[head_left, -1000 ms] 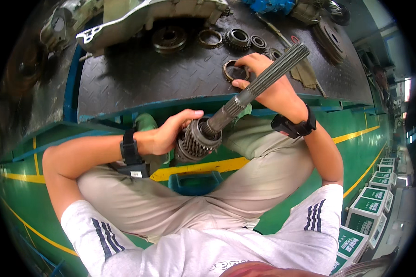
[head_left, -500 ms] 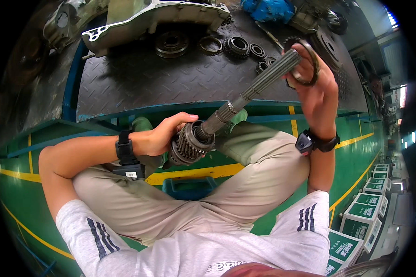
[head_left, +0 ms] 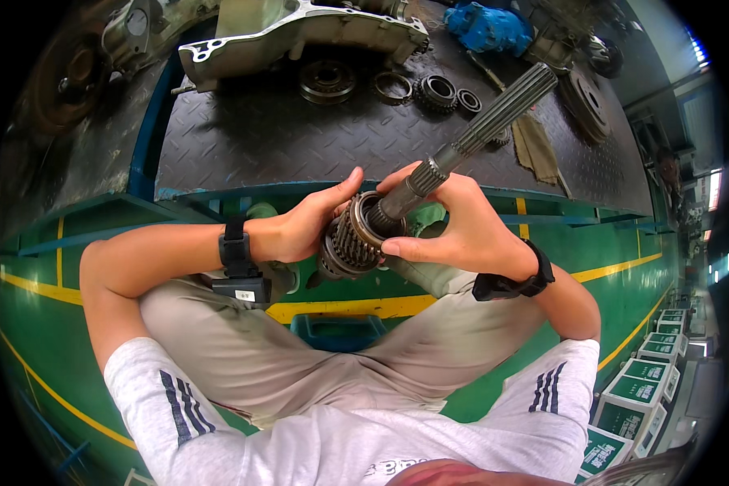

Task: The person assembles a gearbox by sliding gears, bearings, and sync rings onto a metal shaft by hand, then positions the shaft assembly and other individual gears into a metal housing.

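A long splined gear shaft (head_left: 502, 107) slants up to the right over my lap, its upper end bare. My left hand (head_left: 309, 229) is closed around the gear cluster (head_left: 344, 249) at its lower end, thumb up along the side. Around the shaft, against the top of that cluster, lies a synchronizer ring (head_left: 360, 217). My right hand (head_left: 474, 231) grips this ring by its rim, thumb on the near side and fingers behind the shaft. Those fingers are partly hidden.
On the dark tread-plate bench (head_left: 243, 154) stand a large metal housing (head_left: 251, 50), a thick gear (head_left: 327, 81), a thin ring (head_left: 393, 87), a toothed gear (head_left: 437, 93) and a bearing (head_left: 469, 100). A brown cloth (head_left: 535, 150) and a disc (head_left: 585, 105) lie right. Beneath me sits a blue stool (head_left: 338, 332).
My right hand has brought the ring from the shaft's upper end down along it to the gear cluster. The shaft and my left hand have shifted slightly up and right in view.
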Demonstrator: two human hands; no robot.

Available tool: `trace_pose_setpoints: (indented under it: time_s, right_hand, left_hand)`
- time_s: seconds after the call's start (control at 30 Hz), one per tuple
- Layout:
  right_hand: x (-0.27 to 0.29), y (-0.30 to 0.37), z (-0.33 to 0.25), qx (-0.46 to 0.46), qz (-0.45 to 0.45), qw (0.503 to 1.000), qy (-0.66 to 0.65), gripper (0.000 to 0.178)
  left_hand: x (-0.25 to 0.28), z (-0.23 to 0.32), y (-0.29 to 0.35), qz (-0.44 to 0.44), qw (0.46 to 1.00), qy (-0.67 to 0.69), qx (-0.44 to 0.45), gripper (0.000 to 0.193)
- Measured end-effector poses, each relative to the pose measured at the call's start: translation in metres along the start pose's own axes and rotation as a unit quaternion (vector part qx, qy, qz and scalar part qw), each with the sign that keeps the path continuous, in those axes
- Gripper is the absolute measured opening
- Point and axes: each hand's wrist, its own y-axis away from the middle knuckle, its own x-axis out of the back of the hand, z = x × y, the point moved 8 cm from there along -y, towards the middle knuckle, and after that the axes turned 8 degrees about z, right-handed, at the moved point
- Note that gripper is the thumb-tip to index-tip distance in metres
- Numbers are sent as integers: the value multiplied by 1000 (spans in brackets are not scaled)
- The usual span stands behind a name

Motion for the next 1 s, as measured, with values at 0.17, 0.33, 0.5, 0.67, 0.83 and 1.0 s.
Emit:
trace_pose_setpoints:
  time_s: [0.17, 0.33, 0.5, 0.67, 0.83, 1.0]
  right_hand:
    - [-1, 1, 2, 2, 1, 999, 47, 57]
    - [-5, 5, -3, -33, -11, 995, 98, 56]
    - [-2, 9, 6, -135, -59, 978, 144, 63]
    - [4, 3, 4, -33, -7, 999, -31, 82]
    - [0, 0, 13, -59, -24, 997, -32, 80]
    - [-5, 7, 19, -192, -49, 979, 48, 98]
  left_hand:
    - [-3, 2, 1, 15, 1000, -22, -1, 88]
    - [6, -7, -5, 21, 999, -40, 5, 88]
    - [5, -8, -7, 28, 999, -17, 18, 89]
    - [0, -4, -3, -13, 999, -1, 44, 89]
    - [3, 3, -3, 7, 1000, -8, 4, 86]
    - [6, 0, -6, 33, 999, -22, 4, 83]
